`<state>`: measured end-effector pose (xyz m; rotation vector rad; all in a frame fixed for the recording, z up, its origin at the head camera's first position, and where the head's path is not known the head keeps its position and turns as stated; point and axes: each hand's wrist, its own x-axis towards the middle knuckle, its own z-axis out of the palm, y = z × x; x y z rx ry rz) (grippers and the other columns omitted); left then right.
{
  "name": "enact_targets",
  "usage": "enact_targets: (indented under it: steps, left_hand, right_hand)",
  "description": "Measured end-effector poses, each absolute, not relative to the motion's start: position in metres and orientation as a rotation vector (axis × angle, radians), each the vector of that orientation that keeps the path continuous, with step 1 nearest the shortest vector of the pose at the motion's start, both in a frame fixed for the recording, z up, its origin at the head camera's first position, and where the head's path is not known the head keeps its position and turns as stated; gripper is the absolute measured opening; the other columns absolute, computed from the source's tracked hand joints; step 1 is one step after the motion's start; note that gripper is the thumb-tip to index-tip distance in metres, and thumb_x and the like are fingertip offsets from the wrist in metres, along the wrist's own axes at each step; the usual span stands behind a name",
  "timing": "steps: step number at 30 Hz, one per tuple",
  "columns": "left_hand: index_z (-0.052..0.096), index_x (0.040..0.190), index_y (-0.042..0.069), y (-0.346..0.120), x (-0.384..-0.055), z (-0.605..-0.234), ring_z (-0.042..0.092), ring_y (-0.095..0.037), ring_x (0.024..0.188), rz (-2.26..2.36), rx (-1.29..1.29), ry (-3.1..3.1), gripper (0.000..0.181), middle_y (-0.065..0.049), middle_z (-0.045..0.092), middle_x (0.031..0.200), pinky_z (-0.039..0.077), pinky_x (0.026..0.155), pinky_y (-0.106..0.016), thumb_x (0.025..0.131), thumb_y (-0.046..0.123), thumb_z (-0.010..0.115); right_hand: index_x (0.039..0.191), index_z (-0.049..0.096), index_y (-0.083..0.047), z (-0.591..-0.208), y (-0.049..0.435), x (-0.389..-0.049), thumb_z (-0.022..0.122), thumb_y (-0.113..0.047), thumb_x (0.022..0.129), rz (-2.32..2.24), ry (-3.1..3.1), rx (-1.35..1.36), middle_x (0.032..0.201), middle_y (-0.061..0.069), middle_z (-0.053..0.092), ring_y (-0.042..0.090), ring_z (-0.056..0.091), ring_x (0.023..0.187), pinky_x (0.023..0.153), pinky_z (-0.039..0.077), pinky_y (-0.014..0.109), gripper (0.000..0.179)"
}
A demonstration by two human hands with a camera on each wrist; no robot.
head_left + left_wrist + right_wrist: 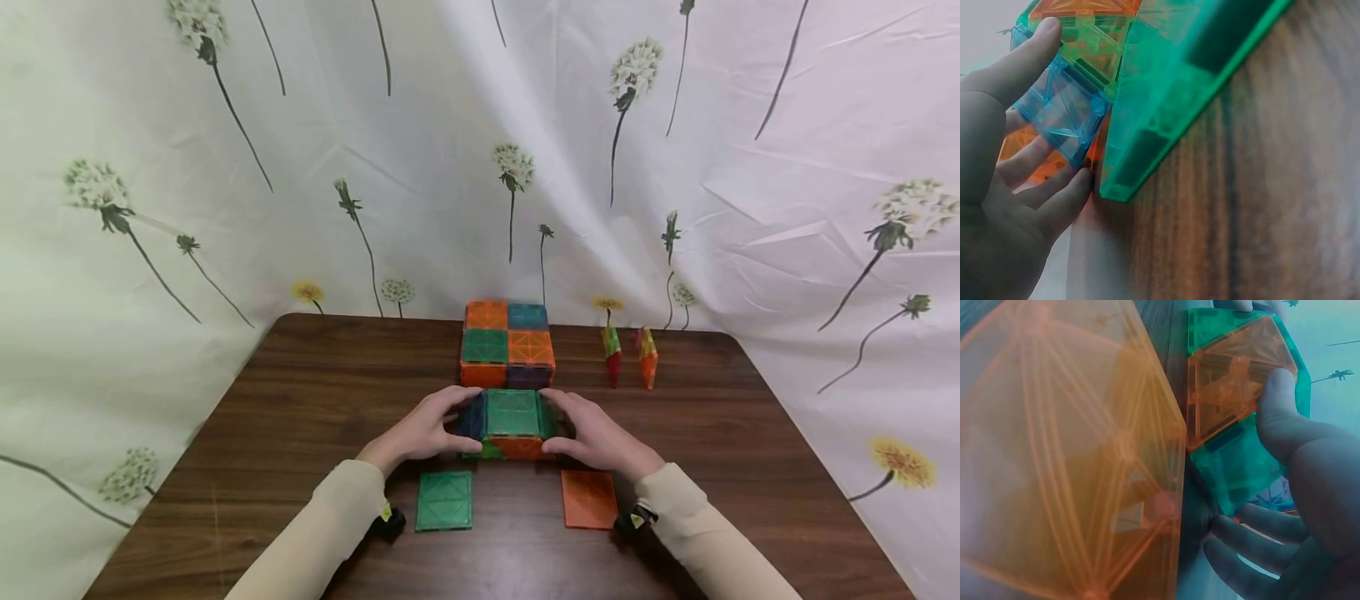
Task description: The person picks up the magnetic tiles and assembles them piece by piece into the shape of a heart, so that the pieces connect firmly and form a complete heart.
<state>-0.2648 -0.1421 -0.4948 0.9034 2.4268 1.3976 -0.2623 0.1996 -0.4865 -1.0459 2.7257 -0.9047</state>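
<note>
A box of see-through magnetic tiles [513, 411] sits mid-table, with a green top and orange and lime tiles at the front. My left hand [420, 429] holds its left end, thumb at the front corner and fingers around a blue side tile [1069, 109]. From the right, my right hand [596, 433] grips the other end. Its thumb rests by the orange front tile [1229, 394], and the fingers reach along the green side tile [1241, 465]. A loose green tile [444, 501] lies flat near my left wrist, a loose orange tile [589, 500] near my right wrist.
Just behind the box stands a larger block of magnetic tiles [486, 346], orange, green, blue and purple. Two narrow upright tile pieces [612, 357] stand to its right. The dark wooden table [322, 375] ends at a white curtain [450, 167] printed with dandelions.
</note>
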Motion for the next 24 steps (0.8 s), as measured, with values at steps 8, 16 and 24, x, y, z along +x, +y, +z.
enact_targets:
  steps: [8,16,24]
  left_hand:
    - [0.045,0.159,0.013,-0.14,-0.261,-0.493,0.057,-0.032,0.129,1.433,0.95,2.521,0.087,-0.014,0.052,0.151,0.054,0.102,-0.054,0.085,0.024,0.091]
    - [0.051,0.156,0.013,-0.138,-0.259,-0.496,0.06,-0.03,0.121,1.487,0.942,2.576,0.079,-0.013,0.057,0.146,0.056,0.095,-0.052,0.087,0.023,0.089]
    - [0.067,0.131,0.019,-0.128,-0.254,-0.488,0.063,-0.026,0.111,1.61,0.757,2.621,0.042,-0.005,0.062,0.134,0.055,0.096,-0.049,0.093,0.029,0.083]
  right_hand:
    - [0.163,0.032,-0.016,-0.488,0.197,-0.261,0.082,-0.032,0.093,-1.0,2.751,-1.049,0.151,0.015,0.052,0.023,0.072,0.103,0.093,0.059,0.045,0.087]
    - [0.159,0.038,-0.019,-0.489,0.194,-0.259,0.076,-0.03,0.099,-1.135,2.729,-0.968,0.151,0.012,0.05,0.021,0.071,0.103,0.086,0.061,0.036,0.072]
    - [0.151,0.049,-0.013,-0.489,0.185,-0.257,0.069,-0.041,0.103,-1.192,2.825,-0.859,0.142,0.01,0.05,0.021,0.065,0.106,0.081,0.059,0.03,0.06]
